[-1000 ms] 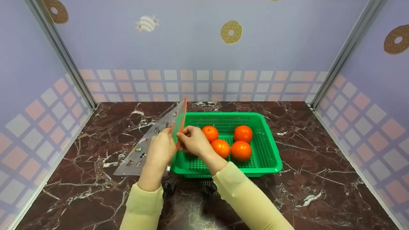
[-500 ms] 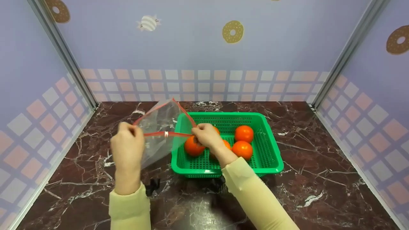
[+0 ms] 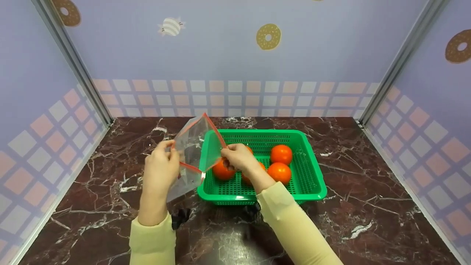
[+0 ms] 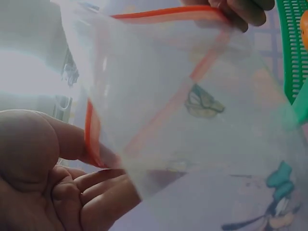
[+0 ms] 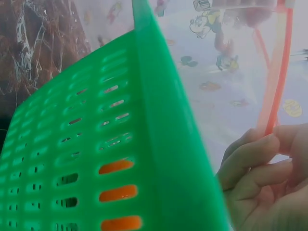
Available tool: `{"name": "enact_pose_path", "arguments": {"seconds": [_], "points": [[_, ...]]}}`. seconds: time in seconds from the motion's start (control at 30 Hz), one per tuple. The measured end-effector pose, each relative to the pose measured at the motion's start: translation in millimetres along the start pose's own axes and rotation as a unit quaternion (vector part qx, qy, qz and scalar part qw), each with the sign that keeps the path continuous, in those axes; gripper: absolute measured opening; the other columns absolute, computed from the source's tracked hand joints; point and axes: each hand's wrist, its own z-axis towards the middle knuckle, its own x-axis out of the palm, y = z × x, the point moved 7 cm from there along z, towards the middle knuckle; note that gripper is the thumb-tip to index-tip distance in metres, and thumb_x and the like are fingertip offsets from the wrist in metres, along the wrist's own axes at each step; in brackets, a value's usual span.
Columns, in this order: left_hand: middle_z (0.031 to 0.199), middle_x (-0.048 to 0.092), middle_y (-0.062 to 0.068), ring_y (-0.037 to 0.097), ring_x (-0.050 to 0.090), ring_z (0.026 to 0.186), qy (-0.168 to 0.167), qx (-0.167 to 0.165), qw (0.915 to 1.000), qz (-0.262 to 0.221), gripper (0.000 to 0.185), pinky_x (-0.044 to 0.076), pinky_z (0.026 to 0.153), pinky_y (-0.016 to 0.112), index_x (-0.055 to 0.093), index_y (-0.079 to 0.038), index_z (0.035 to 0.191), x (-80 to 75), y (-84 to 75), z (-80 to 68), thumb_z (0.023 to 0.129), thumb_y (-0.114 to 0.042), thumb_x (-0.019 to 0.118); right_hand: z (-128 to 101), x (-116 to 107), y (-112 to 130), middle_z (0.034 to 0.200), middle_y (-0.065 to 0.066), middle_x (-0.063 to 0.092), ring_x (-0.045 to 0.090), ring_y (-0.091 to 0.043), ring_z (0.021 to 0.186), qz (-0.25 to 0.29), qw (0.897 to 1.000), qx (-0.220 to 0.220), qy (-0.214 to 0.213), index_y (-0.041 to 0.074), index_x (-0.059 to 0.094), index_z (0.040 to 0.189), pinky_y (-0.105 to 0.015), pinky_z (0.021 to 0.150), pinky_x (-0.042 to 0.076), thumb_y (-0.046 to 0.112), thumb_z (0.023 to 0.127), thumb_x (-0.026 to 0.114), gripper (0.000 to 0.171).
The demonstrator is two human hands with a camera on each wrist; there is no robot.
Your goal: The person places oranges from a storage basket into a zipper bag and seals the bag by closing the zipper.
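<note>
I see a clear plastic bag [image 3: 193,154] with a red rim, its mouth gaping, held up over the counter [image 3: 360,206] and overlapping the left edge of a green basket [image 3: 287,197]. A person's left hand [image 3: 160,165] pinches the left side of the rim between thumb and fingers; from the left wrist, the cloudy film veils some fingertips. The right hand [image 3: 239,158] pinches the rim's right side above the basket, some of its fingers tucked out of my sight. Inside the basket I count five round orange-red fruits [image 3: 281,154]: two toward the right edge in plain view, three toward the left, each partly covered by the right hand, its wrist or the bag. From the right wrist, the basket's slotted wall leaves me only orange strips of fruit. The bag's cartoon prints are partly blurred. Beside the left sleeve [image 3: 152,235], a small black object [image 3: 180,218] is too dark to identify. My head view cuts off the counter's near edge.
</note>
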Motion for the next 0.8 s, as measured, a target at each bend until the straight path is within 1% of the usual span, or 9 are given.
{"name": "enact_pose_path", "arguments": {"seconds": [0.07, 0.17, 0.3, 0.4, 0.47, 0.53, 0.7, 0.8], "points": [[0.124, 0.071, 0.024, 0.047, 0.068, 0.115, 0.009, 0.008, 0.9999, 0.002, 0.044, 0.054, 0.097, 0.057, 0.059, 0.003, 0.141, 4.2, -2.0, 1.5, 0.104, -0.016, 0.044, -0.3, -0.7, -0.6, 0.060, 0.000, 0.054, 0.045, -0.010, 0.049, 0.000, 1.000, 0.002, -0.004, 0.011, 0.057, 0.073, -0.024, 0.048, 0.035, 0.013, 0.098, 0.052, 0.025], [0.124, 0.071, 0.026, 0.047, 0.068, 0.116, 0.005, 0.019, 0.9998, -0.003, 0.042, 0.053, 0.100, 0.057, 0.062, 0.005, 0.138, 9.5, -3.7, 3.5, 0.105, -0.016, 0.047, -0.6, -2.6, -0.2, 0.061, 0.000, 0.056, 0.045, -0.010, 0.050, -0.009, 1.000, -0.001, -0.013, 0.011, 0.056, 0.072, -0.023, 0.048, 0.034, 0.015, 0.100, 0.055, 0.028], [0.124, 0.070, 0.029, 0.047, 0.069, 0.112, -0.005, 0.031, 0.9995, -0.009, 0.040, 0.056, 0.095, 0.056, 0.063, 0.007, 0.135, 16.1, -4.7, 5.2, 0.106, -0.016, 0.047, -0.7, -4.8, -0.3, 0.063, 0.001, 0.058, 0.046, -0.011, 0.051, -0.033, 0.999, -0.009, -0.020, 0.008, 0.058, 0.078, -0.023, 0.048, 0.035, 0.023, 0.104, 0.059, 0.030], [0.123, 0.070, 0.030, 0.048, 0.070, 0.107, -0.011, 0.036, 0.9993, -0.005, 0.039, 0.058, 0.090, 0.056, 0.063, 0.008, 0.135, 20.2, -5.2, 6.2, 0.107, -0.014, 0.047, -2.3, -6.1, 0.0, 0.063, 0.001, 0.057, 0.047, -0.012, 0.052, -0.045, 0.999, -0.014, -0.024, 0.007, 0.060, 0.082, -0.023, 0.049, 0.039, 0.028, 0.105, 0.060, 0.031], [0.123, 0.070, 0.031, 0.049, 0.071, 0.106, -0.016, 0.037, 0.9992, -0.003, 0.039, 0.059, 0.089, 0.056, 0.064, 0.009, 0.133, 22.0, -5.2, 6.7, 0.106, -0.014, 0.047, -4.0, -6.6, 0.8, 0.064, 0.000, 0.057, 0.048, -0.013, 0.053, -0.048, 0.998, -0.019, -0.025, 0.008, 0.060, 0.084, -0.023, 0.050, 0.041, 0.030, 0.105, 0.060, 0.030], [0.123, 0.070, 0.031, 0.050, 0.070, 0.106, -0.021, 0.042, 0.9989, 0.002, 0.038, 0.058, 0.090, 0.057, 0.065, 0.009, 0.132, 22.5, -6.1, 6.7, 0.106, -0.013, 0.048, -6.0, -7.0, 1.4, 0.066, -0.001, 0.057, 0.051, -0.015, 0.056, -0.043, 0.999, -0.021, -0.023, 0.006, 0.062, 0.088, -0.024, 0.052, 0.043, 0.031, 0.105, 0.060, 0.030], [0.123, 0.070, 0.029, 0.050, 0.069, 0.109, -0.029, 0.038, 0.9989, 0.001, 0.038, 0.056, 0.093, 0.058, 0.066, 0.007, 0.131, 23.9, -5.9, 7.0, 0.105, -0.014, 0.049, -11.5, -9.0, 0.8, 0.073, -0.003, 0.061, 0.059, -0.019, 0.065, -0.041, 0.999, -0.017, -0.018, -0.002, 0.064, 0.107, -0.024, 0.058, 0.049, 0.035, 0.105, 0.059, 0.038], [0.124, 0.070, 0.028, 0.050, 0.068, 0.112, -0.029, 0.033, 0.9990, -0.002, 0.038, 0.055, 0.096, 0.058, 0.066, 0.007, 0.131, 25.0, -5.2, 7.4, 0.104, -0.014, 0.049, -16.8, -11.3, -0.3, 0.081, -0.008, 0.067, 0.062, -0.018, 0.065, -0.042, 0.999, -0.016, -0.013, 0.000, 0.065, 0.113, -0.026, 0.061, 0.052, 0.037, 0.105, 0.059, 0.038]]}}
